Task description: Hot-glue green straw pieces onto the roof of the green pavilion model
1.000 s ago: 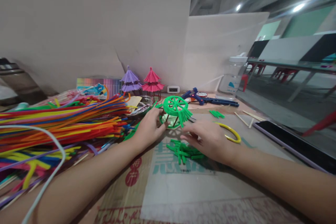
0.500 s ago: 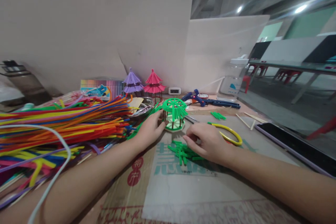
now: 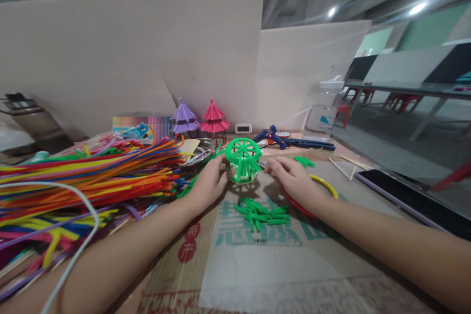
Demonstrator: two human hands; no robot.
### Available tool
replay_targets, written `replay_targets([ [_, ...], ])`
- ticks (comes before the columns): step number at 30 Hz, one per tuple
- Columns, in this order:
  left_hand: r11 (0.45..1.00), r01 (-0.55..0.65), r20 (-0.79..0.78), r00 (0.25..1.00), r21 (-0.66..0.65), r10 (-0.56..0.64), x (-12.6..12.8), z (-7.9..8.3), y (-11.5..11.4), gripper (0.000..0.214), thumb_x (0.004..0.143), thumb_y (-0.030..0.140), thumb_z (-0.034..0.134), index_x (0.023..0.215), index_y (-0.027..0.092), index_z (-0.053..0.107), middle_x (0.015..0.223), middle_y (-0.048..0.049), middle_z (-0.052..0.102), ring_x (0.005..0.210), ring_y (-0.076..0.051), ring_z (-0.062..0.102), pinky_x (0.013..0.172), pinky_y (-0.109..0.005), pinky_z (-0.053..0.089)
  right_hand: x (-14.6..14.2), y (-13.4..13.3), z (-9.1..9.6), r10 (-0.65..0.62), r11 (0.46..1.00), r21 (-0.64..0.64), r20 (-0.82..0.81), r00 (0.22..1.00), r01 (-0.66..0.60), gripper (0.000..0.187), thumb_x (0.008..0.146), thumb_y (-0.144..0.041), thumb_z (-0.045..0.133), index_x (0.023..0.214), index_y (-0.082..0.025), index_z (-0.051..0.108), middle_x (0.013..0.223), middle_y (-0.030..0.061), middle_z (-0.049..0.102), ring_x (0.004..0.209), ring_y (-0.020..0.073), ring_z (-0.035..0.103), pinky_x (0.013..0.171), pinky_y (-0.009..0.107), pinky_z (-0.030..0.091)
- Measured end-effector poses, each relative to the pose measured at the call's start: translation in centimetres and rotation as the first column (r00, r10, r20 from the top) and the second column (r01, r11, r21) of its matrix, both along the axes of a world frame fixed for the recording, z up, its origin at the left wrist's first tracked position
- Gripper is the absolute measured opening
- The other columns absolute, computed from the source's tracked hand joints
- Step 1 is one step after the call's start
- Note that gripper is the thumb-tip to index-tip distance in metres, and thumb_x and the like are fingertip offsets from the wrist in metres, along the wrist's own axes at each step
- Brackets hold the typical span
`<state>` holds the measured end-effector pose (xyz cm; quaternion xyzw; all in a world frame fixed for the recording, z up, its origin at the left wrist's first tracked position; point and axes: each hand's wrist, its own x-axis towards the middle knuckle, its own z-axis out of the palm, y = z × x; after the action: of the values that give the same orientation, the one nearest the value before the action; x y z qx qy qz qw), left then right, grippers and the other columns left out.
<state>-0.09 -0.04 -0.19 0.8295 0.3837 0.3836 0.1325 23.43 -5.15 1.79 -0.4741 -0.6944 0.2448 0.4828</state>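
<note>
My left hand point(image 3: 208, 182) is closed on the left side of a small green model pavilion point(image 3: 243, 153). Its round, spoked roof frame has short green strips hanging from the front, and a pale base shows beneath. The model leans toward me. To its right, my right hand point(image 3: 294, 181) has its fingers drawn together near the model's edge; whatever they may hold is too small to make out. Partly under that hand lie scissors with a yellow-and-red handle point(image 3: 326, 184). A pile of cut green pipe-cleaner pieces point(image 3: 257, 213) rests in front of the model.
Bundles of coloured pipe cleaners point(image 3: 147, 157) fill the left side, crossed by a white cable point(image 3: 83, 201). Behind stand a purple pavilion point(image 3: 185, 118), a pink pavilion point(image 3: 214, 117), a small clock point(image 3: 243, 128) and a blue glue gun point(image 3: 272, 136). A phone point(image 3: 415, 198) lies right.
My right hand has moved from above the green pieces up and forward to beside the model, uncovering the pile. The model in my left hand has tipped toward me.
</note>
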Motion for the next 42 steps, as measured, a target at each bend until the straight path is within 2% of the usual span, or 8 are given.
replay_targets([
  [3, 0.999, -0.035, -0.035, 0.999, 0.031, 0.036, 0.05, 0.08, -0.19, 0.038, 0.089, 0.019, 0.052, 0.127, 0.017, 0.054, 0.118, -0.0132, 0.064, 0.113, -0.026, 0.06, 0.1, -0.046, 0.049, -0.27, -0.16, 0.05, 0.068, 0.996, -0.048, -0.02, 0.997, -0.069, 0.037, 0.094, -0.049, 0.046, 0.07, -0.02, 0.053, 0.06, -0.0038, 0.041, 0.056, 0.0129, 0.04, 0.052, 0.026, 0.031],
  [7, 0.997, -0.024, -0.069, 0.997, 0.071, 0.029, 0.04, 0.16, -0.41, 0.039, 0.091, 0.022, 0.05, 0.13, 0.015, 0.052, 0.122, -0.0154, 0.062, 0.116, -0.028, 0.058, 0.102, -0.047, 0.047, -0.5, -0.52, 0.13, 0.137, 0.99, -0.03, 0.002, 0.991, -0.136, 0.034, 0.09, -0.046, 0.052, 0.067, -0.021, 0.05, 0.063, -0.0026, 0.045, 0.06, 0.0132, 0.044, 0.055, 0.026, 0.034],
  [14, 0.996, -0.035, -0.09, 0.995, 0.087, 0.043, -0.05, 0.13, -0.4, 0.036, 0.092, 0.023, 0.049, 0.127, 0.015, 0.053, 0.122, -0.0155, 0.062, 0.115, -0.028, 0.059, 0.099, -0.046, 0.049, -0.13, -0.26, -0.25, 0.089, 0.992, -0.07, -0.15, 0.985, -0.101, 0.04, 0.096, -0.052, 0.043, 0.075, -0.02, 0.053, 0.06, -0.0035, 0.044, 0.055, 0.0128, 0.041, 0.051, 0.027, 0.032],
  [19, 0.988, -0.036, -0.113, 0.992, 0.151, 0.054, -0.17, 0.08, -0.37, 0.04, 0.091, 0.023, 0.048, 0.13, 0.013, 0.049, 0.124, -0.0169, 0.062, 0.117, -0.029, 0.058, 0.101, -0.047, 0.049, -0.06, 0.22, -0.37, 0.05, 0.993, -0.093, -0.238, 0.97, -0.074, 0.042, 0.093, -0.058, 0.047, 0.077, -0.02, 0.055, 0.058, -0.0044, 0.043, 0.053, 0.0127, 0.039, 0.05, 0.027, 0.031],
  [25, 0.975, -0.029, -0.135, 0.989, 0.219, 0.059, -0.21, 0.26, -0.44, 0.04, 0.091, 0.023, 0.048, 0.13, 0.016, 0.048, 0.126, -0.0155, 0.061, 0.121, -0.029, 0.056, 0.103, -0.047, 0.047, 0.05, 0.2, -0.32, 0.098, 0.987, -0.108, -0.161, 0.982, -0.116, 0.053, 0.088, -0.067, 0.05, 0.067, -0.019, 0.057, 0.058, -0.0025, 0.046, 0.056, 0.0132, 0.044, 0.054, 0.027, 0.034],
  [30, 0.963, -0.048, -0.146, 0.985, 0.263, 0.089, -0.29, 0.3, -0.27, 0.037, 0.091, 0.024, 0.049, 0.126, 0.015, 0.05, 0.121, -0.0151, 0.062, 0.116, -0.029, 0.057, 0.1, -0.047, 0.047, 0.07, 0.29, -0.57, 0.113, 0.976, -0.16, -0.219, 0.969, -0.15, 0.056, 0.087, -0.07, 0.047, 0.067, -0.019, 0.056, 0.06, -0.0011, 0.05, 0.056, 0.0132, 0.045, 0.053, 0.027, 0.034],
  [37, 0.938, -0.057, -0.143, 0.983, 0.341, 0.112, -0.35, 0.7, -0.29, 0.032, 0.09, 0.021, 0.051, 0.122, 0.018, 0.052, 0.119, -0.0116, 0.062, 0.113, -0.027, 0.055, 0.104, -0.048, 0.042, -0.12, 0.27, -0.39, 0.109, 0.969, -0.204, -0.142, 0.984, -0.137, 0.048, 0.085, -0.061, 0.056, 0.062, -0.019, 0.051, 0.055, -0.0036, 0.046, 0.052, 0.011, 0.042, 0.048, 0.025, 0.031],
  [42, 0.918, -0.062, -0.134, 0.983, 0.392, 0.124, -0.52, 0.88, -0.5, 0.037, 0.087, 0.019, 0.056, 0.124, 0.021, 0.052, 0.124, -0.0099, 0.06, 0.12, -0.028, 0.052, 0.111, -0.05, 0.036, -0.2, 0.39, -0.19, 0.065, 0.963, -0.248, -0.17, 0.983, -0.106, 0.045, 0.081, -0.061, 0.059, 0.063, -0.02, 0.053, 0.053, -0.0043, 0.046, 0.048, 0.0108, 0.041, 0.046, 0.025, 0.03],
])
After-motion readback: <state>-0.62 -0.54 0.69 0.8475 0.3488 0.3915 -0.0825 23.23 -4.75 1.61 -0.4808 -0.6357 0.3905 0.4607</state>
